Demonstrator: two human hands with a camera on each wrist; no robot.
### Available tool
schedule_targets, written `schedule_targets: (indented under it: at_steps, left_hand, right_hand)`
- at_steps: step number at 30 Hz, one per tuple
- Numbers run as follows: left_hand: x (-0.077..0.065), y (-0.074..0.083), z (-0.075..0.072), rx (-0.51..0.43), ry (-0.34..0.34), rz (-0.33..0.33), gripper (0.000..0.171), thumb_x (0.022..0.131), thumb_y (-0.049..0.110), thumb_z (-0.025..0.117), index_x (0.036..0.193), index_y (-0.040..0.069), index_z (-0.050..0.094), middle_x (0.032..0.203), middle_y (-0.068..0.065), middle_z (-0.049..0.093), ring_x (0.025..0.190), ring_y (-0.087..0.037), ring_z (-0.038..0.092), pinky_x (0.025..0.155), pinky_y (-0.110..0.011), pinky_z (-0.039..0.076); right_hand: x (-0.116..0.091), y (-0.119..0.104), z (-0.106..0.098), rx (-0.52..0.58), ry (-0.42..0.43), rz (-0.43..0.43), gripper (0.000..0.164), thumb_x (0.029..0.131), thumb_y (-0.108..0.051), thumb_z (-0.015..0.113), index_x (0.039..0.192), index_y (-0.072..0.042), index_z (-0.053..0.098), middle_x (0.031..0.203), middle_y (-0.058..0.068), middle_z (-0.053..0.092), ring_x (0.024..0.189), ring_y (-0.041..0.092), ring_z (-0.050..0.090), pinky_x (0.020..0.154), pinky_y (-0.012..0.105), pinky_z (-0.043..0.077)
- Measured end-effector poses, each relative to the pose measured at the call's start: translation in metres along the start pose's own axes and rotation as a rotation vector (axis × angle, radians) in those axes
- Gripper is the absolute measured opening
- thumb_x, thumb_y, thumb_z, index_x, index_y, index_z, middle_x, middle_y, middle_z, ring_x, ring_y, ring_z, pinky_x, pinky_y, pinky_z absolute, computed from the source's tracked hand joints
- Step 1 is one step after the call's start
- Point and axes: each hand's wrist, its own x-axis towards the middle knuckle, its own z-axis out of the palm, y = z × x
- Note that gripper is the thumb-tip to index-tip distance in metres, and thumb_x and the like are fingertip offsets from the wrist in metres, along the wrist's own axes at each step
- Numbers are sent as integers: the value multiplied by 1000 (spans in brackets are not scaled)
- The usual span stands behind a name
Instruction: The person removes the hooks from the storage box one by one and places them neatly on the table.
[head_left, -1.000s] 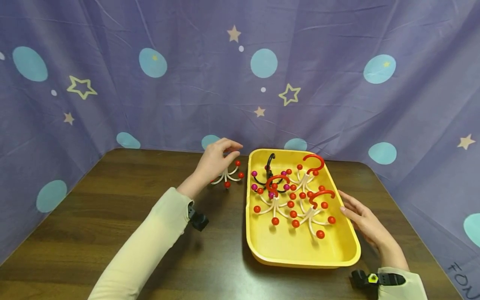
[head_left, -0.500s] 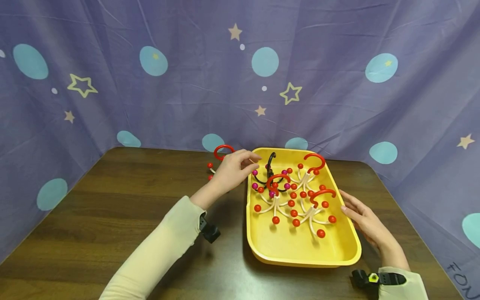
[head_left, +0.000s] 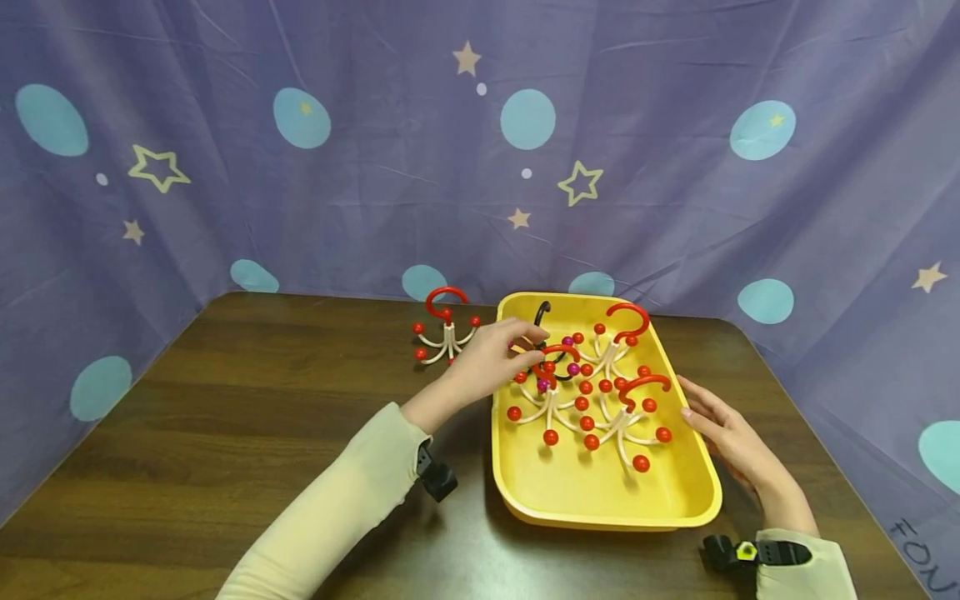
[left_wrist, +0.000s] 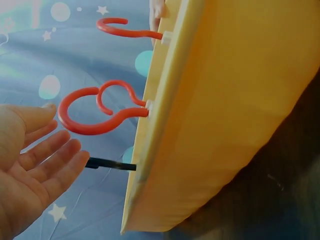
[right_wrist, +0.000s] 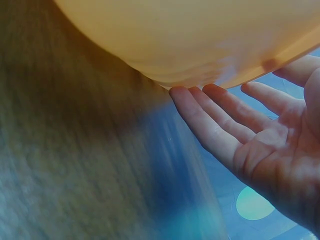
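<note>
My left hand [head_left: 487, 358] reaches over the left rim of a yellow plastic tray [head_left: 600, 510], its fingers slightly bent around nothing. Its fingertips hang close to a black hook [head_left: 543, 312], part of a black-armed hanger with purple balls that the hand partly covers. In the left wrist view, a red hook [left_wrist: 85, 128] stands just beyond the thumb and the black hook [left_wrist: 115, 164] just past the fingers. At the tray's right side, my right hand [head_left: 738, 442] touches the wall with extended fingers [right_wrist: 215, 122], the thumb at the rim.
Three hangers with red hooks, white curved arms and red balls stand in the tray, one of them the front-right hanger [head_left: 622, 421]. A similar hanger [head_left: 448, 337] stands on the brown table [head_left: 225, 433] left of the tray. A patterned curtain [head_left: 405, 150] hangs behind.
My left hand has moved right, from above the white-armed hanger on the table to over the tray, uncovering that hanger. My right hand has stayed at the tray's side.
</note>
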Motion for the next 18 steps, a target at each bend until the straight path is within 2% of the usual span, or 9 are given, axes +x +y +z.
schedule_targets:
  at_steps: [5,14,18]
  left_hand:
    - [0,1,5,20,5,10,25,85,16,64,110,10,64,104,-2,63,94,-13,61,79,-20,49]
    - [0,4,9,61,-23,-36,25,88,13,59,113,15,63,110,1,63,94,-12,62,76,-23,49]
    - [1,4,10,67,-33,-54,26,88,11,59,114,15,62,109,0,64,94,-13,62,78,-25,49]
  right_hand:
    - [0,-1,0,-2,1,10,62,96,-26,44,146,-5,12,136,34,28,97,-2,56,78,31,52]
    - [0,0,0,-5,3,9,62,96,-26,44,146,-6,13,134,30,32,97,-1,56,78,30,51]
    - [0,1,-1,-5,-2,3,62,96,-25,44,146,-5,13,133,27,35,98,0,56,78,31,52]
